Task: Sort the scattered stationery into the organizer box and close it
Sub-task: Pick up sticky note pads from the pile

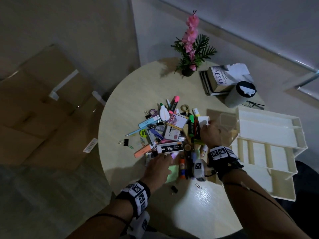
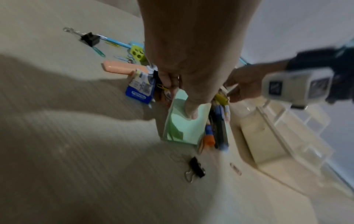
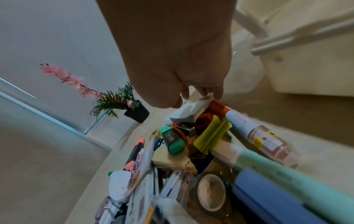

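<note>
The bench (image 1: 131,87) is round and pale, and nearly the whole job sits heaped in its middle: the stationery pile (image 1: 170,133), markers, tape rolls, clips and a staple box tangled together. Just right of it, hanging past the bench edge, the organizer box (image 1: 269,145) stands fanned open in white tiers. Every tray on show looks bare, though the glare makes the lower ones hard to read.

That overhang is the big risk: a push on the outer tiers could tip the box off the bench. And the pile is interlocked, so lifting one piece may drag pens rolling toward the edge.

The right hand (image 1: 211,133) is over the pile's far right side, fingers curled down and pinching the rim of a white packet (image 3: 186,112). A pinch that shallow could slip on the way to the box.

The left hand (image 1: 158,167) lies at the near side, thumb pressing a green sticky-note pad (image 2: 184,123), the fingers behind it curled into the clutter; what they have, I can't tell.

Loose strays are easy to miss: a black binder clip (image 1: 174,189) and a paperclip (image 1: 198,186) lie near the front, apart from the pile.
</note>
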A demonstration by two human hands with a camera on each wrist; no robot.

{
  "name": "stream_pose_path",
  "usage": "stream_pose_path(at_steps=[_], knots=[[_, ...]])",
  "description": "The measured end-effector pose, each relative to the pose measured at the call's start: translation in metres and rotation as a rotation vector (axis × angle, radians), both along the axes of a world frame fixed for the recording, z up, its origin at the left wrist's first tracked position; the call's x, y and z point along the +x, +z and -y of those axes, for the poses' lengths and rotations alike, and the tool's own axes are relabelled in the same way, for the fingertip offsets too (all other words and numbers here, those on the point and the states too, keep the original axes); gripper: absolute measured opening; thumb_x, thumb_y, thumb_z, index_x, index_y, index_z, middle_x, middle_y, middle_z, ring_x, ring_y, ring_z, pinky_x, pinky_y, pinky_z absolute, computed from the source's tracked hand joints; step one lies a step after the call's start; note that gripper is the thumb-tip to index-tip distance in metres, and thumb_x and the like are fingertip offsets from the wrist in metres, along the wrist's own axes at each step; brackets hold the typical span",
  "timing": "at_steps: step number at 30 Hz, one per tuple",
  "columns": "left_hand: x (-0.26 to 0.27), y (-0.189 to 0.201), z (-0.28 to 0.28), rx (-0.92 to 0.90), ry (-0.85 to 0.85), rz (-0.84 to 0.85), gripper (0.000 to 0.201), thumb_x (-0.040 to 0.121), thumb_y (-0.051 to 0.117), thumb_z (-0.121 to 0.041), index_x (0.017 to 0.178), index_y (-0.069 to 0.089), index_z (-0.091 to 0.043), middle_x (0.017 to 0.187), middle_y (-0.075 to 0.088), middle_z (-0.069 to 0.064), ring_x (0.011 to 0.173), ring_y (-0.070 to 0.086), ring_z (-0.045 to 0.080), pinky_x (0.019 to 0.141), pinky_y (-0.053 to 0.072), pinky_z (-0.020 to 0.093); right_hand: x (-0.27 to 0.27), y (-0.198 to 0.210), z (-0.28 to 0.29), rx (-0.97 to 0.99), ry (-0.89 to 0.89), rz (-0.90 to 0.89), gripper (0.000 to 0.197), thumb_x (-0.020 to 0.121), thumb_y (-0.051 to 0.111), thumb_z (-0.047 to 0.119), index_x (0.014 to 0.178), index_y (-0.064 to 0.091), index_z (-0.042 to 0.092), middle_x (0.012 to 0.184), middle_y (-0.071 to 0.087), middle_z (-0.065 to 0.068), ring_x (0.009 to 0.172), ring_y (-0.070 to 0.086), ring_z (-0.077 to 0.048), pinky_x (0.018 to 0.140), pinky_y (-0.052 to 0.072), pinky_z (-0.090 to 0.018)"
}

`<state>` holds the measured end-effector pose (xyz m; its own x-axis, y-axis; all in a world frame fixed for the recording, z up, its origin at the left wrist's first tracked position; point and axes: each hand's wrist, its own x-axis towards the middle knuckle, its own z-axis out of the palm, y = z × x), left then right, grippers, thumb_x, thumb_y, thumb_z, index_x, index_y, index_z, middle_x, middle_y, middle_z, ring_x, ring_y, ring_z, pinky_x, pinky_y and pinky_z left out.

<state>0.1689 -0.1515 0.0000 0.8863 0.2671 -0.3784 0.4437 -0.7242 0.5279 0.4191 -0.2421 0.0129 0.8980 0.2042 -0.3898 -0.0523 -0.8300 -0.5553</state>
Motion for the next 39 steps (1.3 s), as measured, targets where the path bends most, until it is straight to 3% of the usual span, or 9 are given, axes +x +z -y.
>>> stream_pose_path(at_steps=[5,14,18,22,26,28,31,35,39], knots=[[-0.012,0.004,-0.031,-0.365,0.102,0.081,0.026,0.091,0.077,-0.012,0.107,0.06,-0.022,0.101,0.064,-0.01,0.094,0.063,0.009,0.082,0.056,0.036,-0.006,-0.015,-0.02,-0.062,-0.043,0.142,0.074,0.089,0.029,0.052,0.121,0.051,-0.011,0.126,0.058,-0.039,0.12,0.055,-0.055,0.1,0.043,-0.056],[-0.004,0.015,-0.08,-0.569,0.385,0.201,0.017,0.096,0.071,-0.01,0.1,0.061,-0.022,0.103,0.069,-0.003,0.1,0.068,0.011,0.09,0.059,0.038,0.01,-0.018,-0.008,-0.076,0.07,0.262,0.051,0.08,0.077,0.0,0.123,0.049,-0.005,0.131,0.045,-0.032,0.102,0.058,-0.053,0.083,0.054,-0.05],[0.019,0.03,-0.091,-0.647,0.477,0.283,0.014,0.093,0.074,-0.007,0.101,0.064,-0.011,0.1,0.075,0.0,0.098,0.072,0.01,0.089,0.056,0.029,0.01,-0.005,0.01,0.021,0.062,0.273,0.048,0.089,0.07,0.015,0.128,0.043,0.022,0.119,0.065,-0.013,0.09,0.068,-0.036,0.079,0.06,-0.055],[0.048,0.052,-0.091,-0.815,0.495,0.362,0.016,0.093,0.076,-0.006,0.107,0.071,-0.006,0.101,0.081,0.002,0.082,0.074,0.003,0.071,0.054,0.016,-0.008,0.029,0.027,0.339,-0.072,0.067,0.036,0.084,0.086,0.014,0.115,0.066,0.012,0.098,0.077,-0.005,0.088,0.075,-0.028,0.083,0.063,-0.054],[0.078,0.066,-0.081,-0.989,0.508,0.433,0.019,0.091,0.076,-0.002,0.11,0.076,-0.005,0.108,0.08,0.009,0.098,0.077,0.021,0.082,0.06,0.032,-0.045,0.064,0.034,0.565,-0.028,-0.146,0.005,0.089,0.082,0.012,0.088,0.078,0.012,0.088,0.08,-0.016,0.085,0.078,-0.039,0.084,0.061,-0.063],[0.09,0.068,-0.075,-1.006,0.513,0.432,0.018,0.09,0.078,-0.003,0.108,0.078,-0.007,0.106,0.08,0.01,0.096,0.077,0.022,0.082,0.062,0.036,-0.059,0.074,0.033,0.607,0.002,-0.202,0.006,0.096,0.074,0.013,0.095,0.079,0.01,0.09,0.081,-0.015,0.085,0.077,-0.043,0.075,0.059,-0.064],[0.1,0.063,-0.07,-0.949,0.532,0.416,0.017,0.089,0.08,-0.007,0.106,0.076,-0.006,0.104,0.081,0.007,0.095,0.077,0.019,0.079,0.062,0.034,-0.074,0.077,0.026,0.682,-0.075,-0.274,0.022,0.107,0.059,0.014,0.109,0.075,-0.001,0.087,0.08,-0.01,0.073,0.076,-0.025,0.053,0.057,-0.031],[0.105,0.048,-0.066,-0.845,0.53,0.388,0.019,0.086,0.085,-0.013,0.099,0.07,-0.014,0.095,0.081,0.005,0.091,0.078,0.02,0.081,0.064,0.043,-0.086,0.069,0.02,0.785,-0.239,-0.51,0.041,0.111,0.048,0.039,0.119,0.072,0.008,0.11,0.079,-0.015,0.103,0.077,-0.031,0.082,0.061,-0.042],[0.121,0.047,-0.073,-0.774,0.314,0.293,0.025,0.088,0.084,-0.02,0.109,0.07,-0.017,0.099,0.08,0.0,0.097,0.075,0.017,0.086,0.062,0.039,-0.09,0.059,0.02,0.736,-0.272,-0.376,0.019,0.103,0.065,0.019,0.11,0.076,0.005,0.103,0.081,-0.012,0.099,0.078,-0.031,0.076,0.064,-0.034]])
